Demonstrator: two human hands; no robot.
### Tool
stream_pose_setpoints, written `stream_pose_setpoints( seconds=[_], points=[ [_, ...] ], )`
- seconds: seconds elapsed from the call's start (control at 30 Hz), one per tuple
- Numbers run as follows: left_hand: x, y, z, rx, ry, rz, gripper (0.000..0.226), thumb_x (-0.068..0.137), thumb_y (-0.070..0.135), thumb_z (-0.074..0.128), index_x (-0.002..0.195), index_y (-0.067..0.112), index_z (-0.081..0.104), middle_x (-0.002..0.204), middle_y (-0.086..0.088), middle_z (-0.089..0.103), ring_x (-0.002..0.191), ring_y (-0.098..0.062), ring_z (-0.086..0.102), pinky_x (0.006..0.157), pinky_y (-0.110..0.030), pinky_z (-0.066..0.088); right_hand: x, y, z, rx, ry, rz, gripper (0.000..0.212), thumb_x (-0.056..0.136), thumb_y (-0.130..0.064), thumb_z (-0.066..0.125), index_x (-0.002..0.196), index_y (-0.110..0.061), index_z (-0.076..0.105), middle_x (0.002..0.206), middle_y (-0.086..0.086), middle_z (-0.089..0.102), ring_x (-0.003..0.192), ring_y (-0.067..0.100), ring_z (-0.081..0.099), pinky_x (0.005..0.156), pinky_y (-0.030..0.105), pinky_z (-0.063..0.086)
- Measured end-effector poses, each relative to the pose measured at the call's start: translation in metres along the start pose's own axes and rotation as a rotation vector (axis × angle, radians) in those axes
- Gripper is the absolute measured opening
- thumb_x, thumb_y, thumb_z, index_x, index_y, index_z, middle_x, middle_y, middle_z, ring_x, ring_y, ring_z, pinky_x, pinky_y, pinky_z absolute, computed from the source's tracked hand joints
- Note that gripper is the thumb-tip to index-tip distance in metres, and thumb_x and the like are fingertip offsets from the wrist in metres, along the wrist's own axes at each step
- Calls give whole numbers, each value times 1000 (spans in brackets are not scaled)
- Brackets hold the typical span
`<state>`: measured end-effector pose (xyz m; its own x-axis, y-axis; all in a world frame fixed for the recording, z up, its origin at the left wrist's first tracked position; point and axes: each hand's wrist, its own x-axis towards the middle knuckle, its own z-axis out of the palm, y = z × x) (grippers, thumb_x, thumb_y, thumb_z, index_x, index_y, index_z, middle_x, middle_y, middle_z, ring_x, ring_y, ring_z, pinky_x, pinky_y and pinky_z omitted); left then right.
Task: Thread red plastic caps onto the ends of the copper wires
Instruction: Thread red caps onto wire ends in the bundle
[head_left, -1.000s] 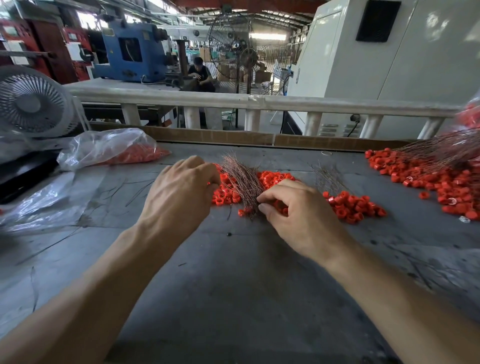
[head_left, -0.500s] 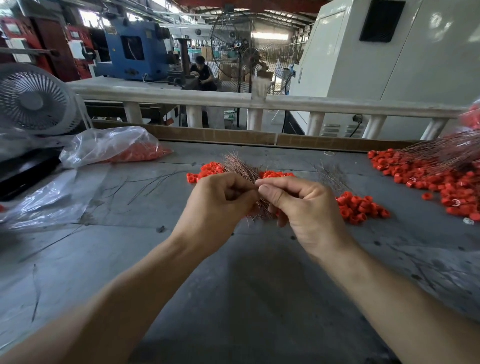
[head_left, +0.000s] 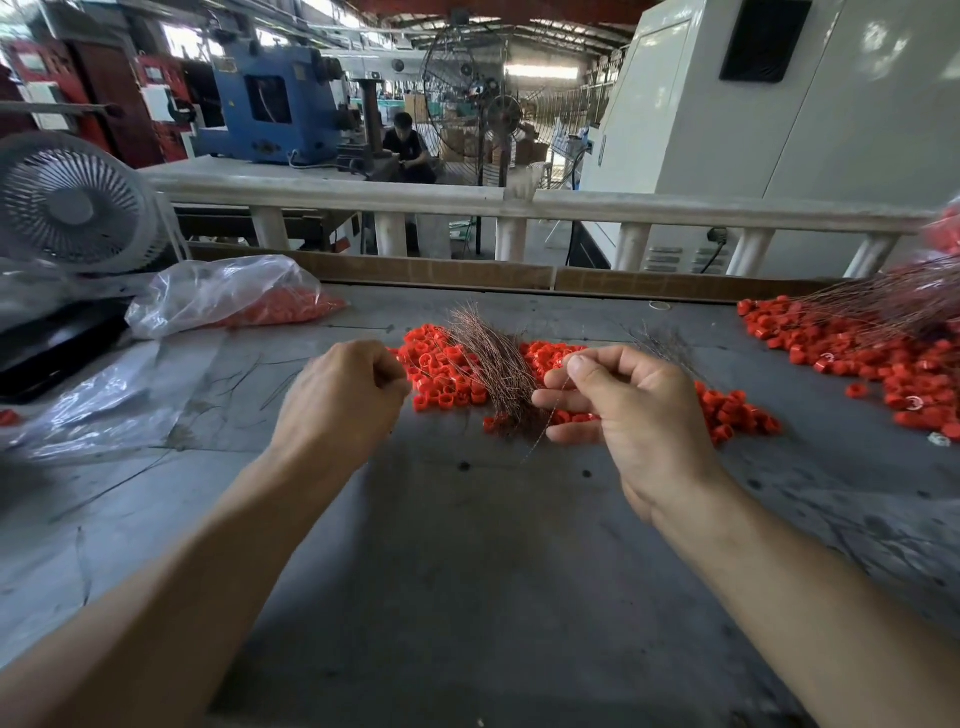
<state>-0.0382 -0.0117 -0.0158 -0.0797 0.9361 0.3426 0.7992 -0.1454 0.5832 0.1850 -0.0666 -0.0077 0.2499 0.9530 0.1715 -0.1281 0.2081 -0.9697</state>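
The right hand (head_left: 639, 410) pinches a single wire (head_left: 550, 410) between thumb and forefinger, near its upper end. The wire hangs down from the pinch, passes across the other fingers and ends free just above the table (head_left: 467, 545). The left hand (head_left: 340, 397) is curled into a closed grip. What it holds, if anything, is hidden behind its fingers; a cap is likely, but this cannot be confirmed.

Handling, judged from appearance:
- The wire is very thin, light and springy. It will bend or kink under side load. Grip it close to the end to be threaded, so the free length stays short and stiff.
- A cap is small, light, rigid plastic with an open bore. It will slip from a loose pinch. Hold it by its outer wall, bore facing the wire end.

Between the two hands, on the table, lies a bundle of wires (head_left: 491, 358), fanned out at its far end. It rests on a pile of caps (head_left: 447, 374). This pile extends right, behind the right hand. A second pile (head_left: 857, 358) lies at the far right, with more wires (head_left: 893, 304) lying across it. A clear bag (head_left: 228, 293) holding more caps sits at the far left, near a fan (head_left: 72, 202).
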Motion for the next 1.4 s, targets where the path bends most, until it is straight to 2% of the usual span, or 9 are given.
stream_pose_setpoints(
  seconds=[0.2,0.37,0.5,0.6,0.7,0.8,0.93,1.17,1.4],
  points=[
    [1,0,13,125,-65,23,23,80,48,80,87,30,69,86,10,63,84,-17,59,71,-34,49,0,2,-2,-75,0,1,8,100,-1,59,98,1,67,86,16,70,68,21,72,49,31,59],
    [1,3,15,104,-51,49,10,85,35,77,92,30,72,91,10,67,91,-18,62,75,-34,50,0,5,-4,-178,-24,-30,14,98,-3,62,94,-11,73,82,9,71,63,15,67,46,28,55],
    [-6,16,11,-204,-96,126,10,87,21,76,92,29,73,79,10,72,72,-7,68,68,-27,54,0,5,-5,-265,-32,-90,15,97,-6,65,96,-16,76,76,2,72,59,10,63,42,25,50],
    [-15,28,11,-583,-216,99,19,87,2,75,99,16,74,79,-1,72,64,-12,68,60,-23,54,-3,3,-3,-366,-64,-175,16,96,-11,67,96,-22,78,76,-1,73,57,8,62,42,24,48],
    [-21,35,10,-937,-338,13,23,86,-8,70,108,2,72,82,-10,65,70,-15,65,67,-26,57,-7,1,-2,-453,-110,-254,17,95,-13,68,96,-27,78,76,-5,73,60,3,63,51,16,48],
    [-24,40,9,-1094,-408,-43,26,82,-7,68,106,3,72,86,-13,63,78,-20,64,77,-29,61,-10,-2,0,-468,-160,-273,17,95,-12,68,100,-26,77,77,-12,74,66,-2,65,56,9,47],
    [-27,43,5,-1160,-437,-66,31,70,4,70,100,8,75,88,-15,64,78,-21,67,79,-30,62,-12,-4,3,-466,-174,-305,12,94,-11,70,97,-22,74,76,-9,75,67,-1,67,56,9,46],
    [-29,43,4,-1173,-470,-39,31,74,5,69,104,8,74,87,-13,65,78,-20,67,80,-35,62,-12,-4,3,-494,-162,-368,12,93,-10,71,91,-21,75,77,-4,74,75,9,70,70,18,55],
    [-29,43,4,-1155,-473,-14,28,78,8,67,106,7,72,82,-12,68,75,-20,65,78,-35,62,-11,-2,2,-479,-162,-385,12,93,-11,71,91,-22,75,77,-4,73,74,12,69,69,21,55]
  ],
)
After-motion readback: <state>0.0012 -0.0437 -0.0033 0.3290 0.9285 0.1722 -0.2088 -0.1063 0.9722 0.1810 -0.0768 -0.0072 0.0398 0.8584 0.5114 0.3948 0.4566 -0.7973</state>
